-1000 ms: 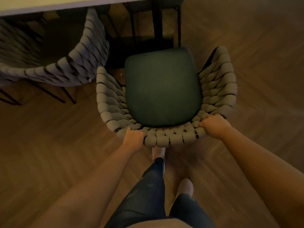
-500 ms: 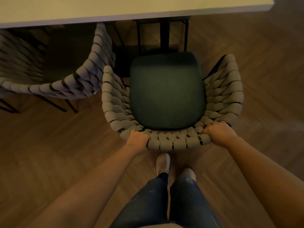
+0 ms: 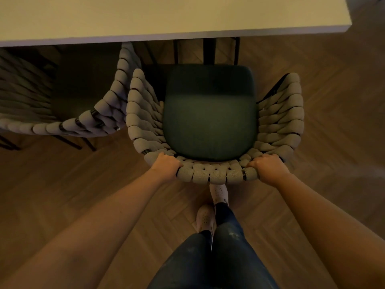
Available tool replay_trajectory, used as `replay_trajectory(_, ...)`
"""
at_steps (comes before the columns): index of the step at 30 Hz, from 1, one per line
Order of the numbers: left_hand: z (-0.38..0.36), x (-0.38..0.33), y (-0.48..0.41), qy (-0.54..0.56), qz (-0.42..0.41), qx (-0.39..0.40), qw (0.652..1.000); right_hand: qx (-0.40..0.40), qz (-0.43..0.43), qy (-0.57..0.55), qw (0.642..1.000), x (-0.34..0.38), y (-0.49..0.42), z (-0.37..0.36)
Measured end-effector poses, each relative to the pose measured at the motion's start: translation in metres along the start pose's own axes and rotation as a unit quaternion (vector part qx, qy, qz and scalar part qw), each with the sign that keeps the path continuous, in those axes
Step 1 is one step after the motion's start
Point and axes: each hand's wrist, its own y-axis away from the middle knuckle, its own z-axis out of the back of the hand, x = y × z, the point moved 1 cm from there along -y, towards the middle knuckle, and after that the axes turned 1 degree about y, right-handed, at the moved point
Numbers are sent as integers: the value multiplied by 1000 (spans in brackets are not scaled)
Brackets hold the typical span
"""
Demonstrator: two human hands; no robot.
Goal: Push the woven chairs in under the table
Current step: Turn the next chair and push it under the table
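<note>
A woven chair (image 3: 279,122) with thick grey rope weave and a dark green seat cushion stands in front of me, its front edge just short of the pale table (image 3: 166,15). My left hand (image 3: 166,166) grips the left part of the chair's back rim. My right hand (image 3: 268,168) grips the right part of the same rim. A second woven chair (image 3: 108,113) stands to the left, its seat partly under the table's edge, its armrest almost touching the first chair.
Black metal table legs (image 3: 208,51) stand just beyond the green cushion. The floor (image 3: 333,101) is dark herringbone wood. My legs in dark jeans and pale shoes (image 3: 218,193) are right behind the chair.
The chair has moved forward toward the table with both hands holding its back, and I have stepped forward after it. More of the tabletop is in view.
</note>
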Motion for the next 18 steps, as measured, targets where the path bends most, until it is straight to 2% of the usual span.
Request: replay_trajectory(18, 53, 70, -78, 37, 53, 2, 998, 4, 37, 35, 999, -38, -102, 70)
